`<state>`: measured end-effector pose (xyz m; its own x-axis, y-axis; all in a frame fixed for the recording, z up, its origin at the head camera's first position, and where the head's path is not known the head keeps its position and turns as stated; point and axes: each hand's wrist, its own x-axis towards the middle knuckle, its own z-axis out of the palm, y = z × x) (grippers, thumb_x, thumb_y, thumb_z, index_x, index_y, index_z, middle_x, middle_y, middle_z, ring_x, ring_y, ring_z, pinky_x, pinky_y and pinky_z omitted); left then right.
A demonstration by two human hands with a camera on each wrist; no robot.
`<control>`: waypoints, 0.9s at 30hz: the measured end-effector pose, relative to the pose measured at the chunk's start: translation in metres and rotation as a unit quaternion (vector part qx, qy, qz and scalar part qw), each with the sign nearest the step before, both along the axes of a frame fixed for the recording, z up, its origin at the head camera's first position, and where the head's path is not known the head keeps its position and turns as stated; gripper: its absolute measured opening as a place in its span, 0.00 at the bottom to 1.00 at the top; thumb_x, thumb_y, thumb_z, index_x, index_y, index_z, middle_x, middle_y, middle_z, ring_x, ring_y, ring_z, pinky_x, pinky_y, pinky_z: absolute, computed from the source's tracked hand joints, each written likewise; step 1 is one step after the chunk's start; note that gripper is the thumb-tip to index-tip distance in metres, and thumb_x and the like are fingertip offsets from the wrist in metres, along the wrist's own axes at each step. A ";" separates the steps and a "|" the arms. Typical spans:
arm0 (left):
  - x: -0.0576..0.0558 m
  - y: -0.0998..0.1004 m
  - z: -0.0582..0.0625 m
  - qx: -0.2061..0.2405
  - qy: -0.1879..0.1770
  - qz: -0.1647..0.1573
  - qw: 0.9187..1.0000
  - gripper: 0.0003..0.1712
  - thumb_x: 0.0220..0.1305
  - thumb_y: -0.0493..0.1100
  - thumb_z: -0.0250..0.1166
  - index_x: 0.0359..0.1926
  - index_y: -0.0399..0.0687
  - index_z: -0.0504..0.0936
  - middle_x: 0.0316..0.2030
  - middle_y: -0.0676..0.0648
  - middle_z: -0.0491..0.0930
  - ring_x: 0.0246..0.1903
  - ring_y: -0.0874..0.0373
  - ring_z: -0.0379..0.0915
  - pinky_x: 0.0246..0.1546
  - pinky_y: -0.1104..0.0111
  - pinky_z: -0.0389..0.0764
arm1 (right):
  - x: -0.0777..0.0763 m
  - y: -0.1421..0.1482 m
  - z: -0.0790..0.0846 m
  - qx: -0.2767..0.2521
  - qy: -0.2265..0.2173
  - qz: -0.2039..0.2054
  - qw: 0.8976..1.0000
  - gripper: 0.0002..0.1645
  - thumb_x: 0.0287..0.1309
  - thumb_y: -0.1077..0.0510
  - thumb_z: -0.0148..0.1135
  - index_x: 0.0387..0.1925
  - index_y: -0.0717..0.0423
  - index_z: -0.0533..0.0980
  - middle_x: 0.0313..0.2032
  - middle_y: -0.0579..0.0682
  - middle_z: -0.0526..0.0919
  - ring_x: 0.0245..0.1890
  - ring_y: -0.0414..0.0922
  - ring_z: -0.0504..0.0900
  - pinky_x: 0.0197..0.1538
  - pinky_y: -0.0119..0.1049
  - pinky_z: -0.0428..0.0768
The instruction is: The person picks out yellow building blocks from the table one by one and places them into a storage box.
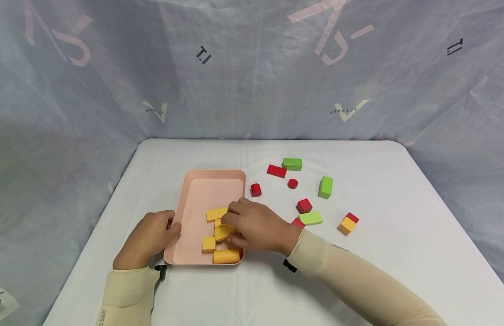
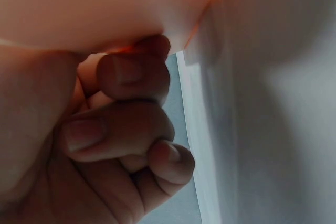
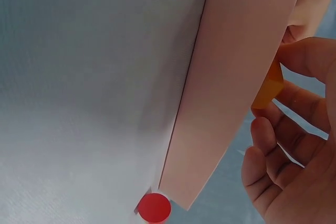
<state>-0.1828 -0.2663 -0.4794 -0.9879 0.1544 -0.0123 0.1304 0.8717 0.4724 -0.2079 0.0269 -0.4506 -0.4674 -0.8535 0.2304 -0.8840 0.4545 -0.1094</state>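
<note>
A pink tray [image 1: 208, 188] lies on the table, with several yellow blocks [image 1: 208, 244] gathered in its near right part. My left hand [image 1: 147, 235] grips the tray's left rim, the thumb on the inner side; in the left wrist view its fingertips [image 2: 128, 69] curl against the pink wall. Reaching over the right wall, my right hand [image 1: 257, 226] pinches a yellow block [image 3: 269, 88] between thumb and fingers, low over the other blocks. Part of that block is hidden behind the tray wall in the right wrist view.
Right of the tray are a red cylinder [image 1: 256, 190], a red disc [image 1: 292, 184], a red bar [image 1: 276, 171], a red cube [image 1: 304, 206] and several green blocks [image 1: 326, 187]. A yellow cube [image 1: 347, 226] sits against a red block [image 1: 352, 217] farther right.
</note>
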 end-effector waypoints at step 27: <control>-0.002 0.000 -0.002 0.000 -0.006 0.002 1.000 0.10 0.57 0.39 0.57 0.19 0.51 0.71 0.13 0.52 0.64 0.14 0.59 0.61 0.15 0.65 0.64 | -0.002 0.014 0.006 0.000 0.006 -0.013 1.000 0.15 0.54 0.47 0.61 0.43 0.46 0.77 0.34 0.39 0.69 0.35 0.36 0.62 0.37 0.29 0.70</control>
